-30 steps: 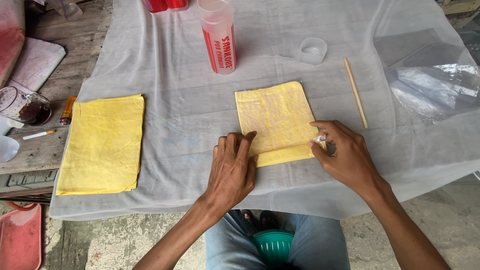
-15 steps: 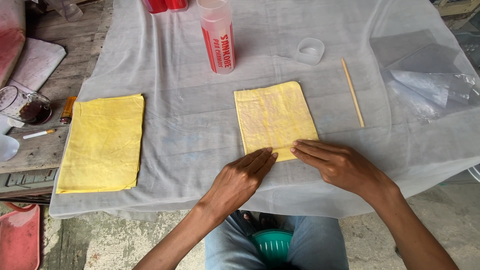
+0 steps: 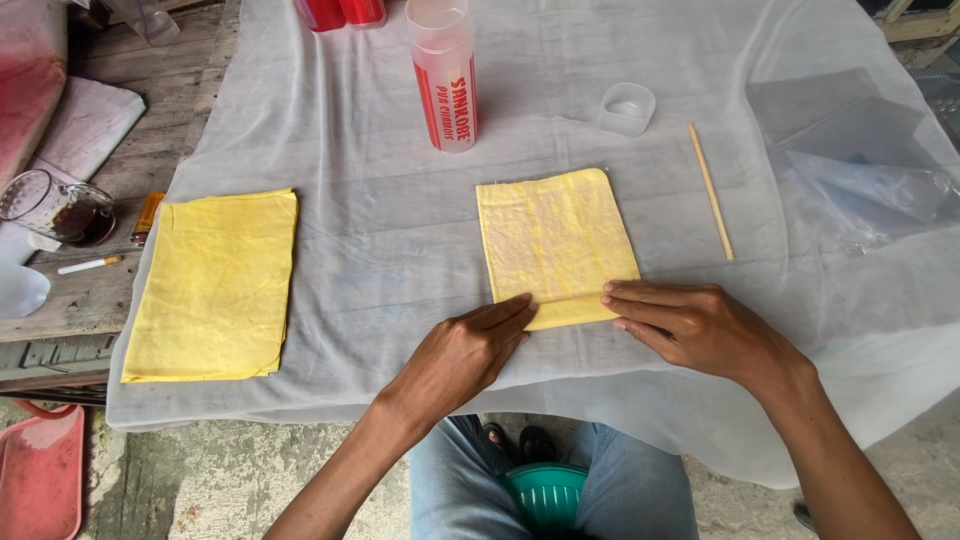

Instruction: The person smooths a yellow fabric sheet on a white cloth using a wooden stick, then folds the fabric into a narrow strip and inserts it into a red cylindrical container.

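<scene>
Both hands have slid to the near edge of the yellow sheet [image 3: 556,245] at frame centre; left hand [image 3: 462,355] and right hand [image 3: 700,325] press flat, fingers together, on a narrow folded strip. Most remains unfolded.

Wooden table [image 3: 120,300], white cloth [image 3: 380,200] covering

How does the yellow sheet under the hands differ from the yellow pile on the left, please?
The yellow sheet is mottled with pale patches, while the yellow pile is an even yellow. The sheet's near edge is folded over and pressed by the left hand and right hand; nothing touches the pile. The sheet looks smaller. Both lie flat on the white cloth.
</scene>
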